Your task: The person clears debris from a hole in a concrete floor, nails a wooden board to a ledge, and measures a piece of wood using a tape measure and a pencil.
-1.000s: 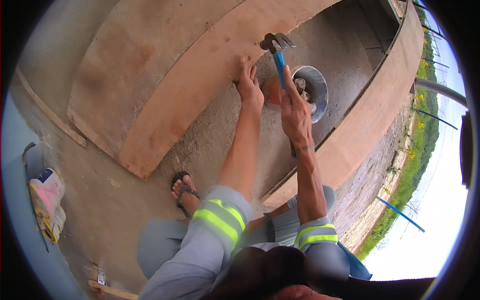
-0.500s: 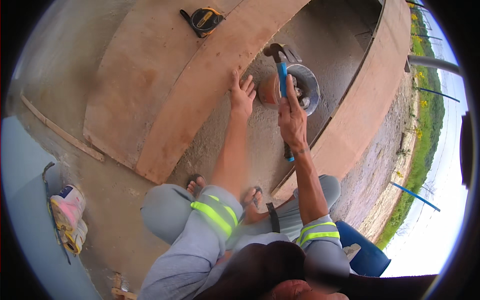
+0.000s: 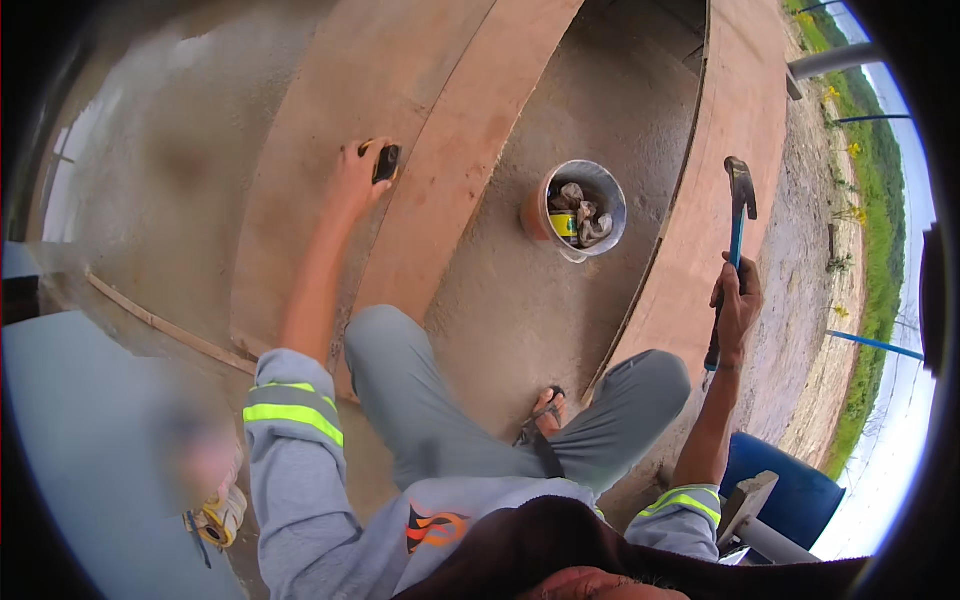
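My left hand [image 3: 362, 178] is closed around a black and yellow tape measure [image 3: 386, 163], over the left wooden board [image 3: 330, 130]. Off to the right, my right hand [image 3: 738, 300] grips a claw hammer [image 3: 738, 225] by its blue and black handle, head pointing away from me. The hammer is held over the outer edge of the right-hand board [image 3: 745, 100]. Between the boards stands a bucket [image 3: 540, 215] with crumpled bags and a yellow-labelled can [image 3: 564, 226] inside.
Concrete floor [image 3: 460, 330] lies between the boards and around my feet. A thin wooden strip [image 3: 160, 322] rests at the left. Near my right elbow are a blue barrel [image 3: 800, 490] and a piece of wood [image 3: 750, 497]. A grey pipe [image 3: 835, 60] crosses at the upper right.
My left hand, empty before, has moved left and taken hold of the tape measure. My right hand has carried the hammer rightward from over the bucket.
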{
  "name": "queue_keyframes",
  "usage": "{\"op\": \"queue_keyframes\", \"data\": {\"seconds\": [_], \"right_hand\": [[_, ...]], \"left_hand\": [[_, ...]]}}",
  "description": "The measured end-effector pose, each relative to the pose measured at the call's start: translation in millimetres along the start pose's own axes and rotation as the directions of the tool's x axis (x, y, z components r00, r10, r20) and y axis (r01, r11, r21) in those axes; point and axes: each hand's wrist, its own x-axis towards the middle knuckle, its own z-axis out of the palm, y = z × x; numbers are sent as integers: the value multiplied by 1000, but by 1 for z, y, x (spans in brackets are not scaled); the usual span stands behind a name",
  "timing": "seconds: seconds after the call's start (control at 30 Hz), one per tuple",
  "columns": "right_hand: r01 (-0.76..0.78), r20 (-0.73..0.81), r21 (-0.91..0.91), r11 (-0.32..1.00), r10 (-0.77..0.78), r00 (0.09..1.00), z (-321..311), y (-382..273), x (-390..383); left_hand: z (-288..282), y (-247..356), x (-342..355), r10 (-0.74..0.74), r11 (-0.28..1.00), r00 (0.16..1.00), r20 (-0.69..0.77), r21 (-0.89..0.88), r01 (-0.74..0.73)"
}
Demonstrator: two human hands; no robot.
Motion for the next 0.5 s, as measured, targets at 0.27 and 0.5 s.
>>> {"op": "queue_keyframes", "data": {"seconds": [0.27,0.5], "right_hand": [[-379,90,275,884,368,925,20,104,-36],[-495,64,285,821,499,864,60,174,-46]], "left_hand": [[23,-133,-184,-425,901,905,-22,-106,421],[-17,-70,-122,-268,962,900,345,152,228]]}}
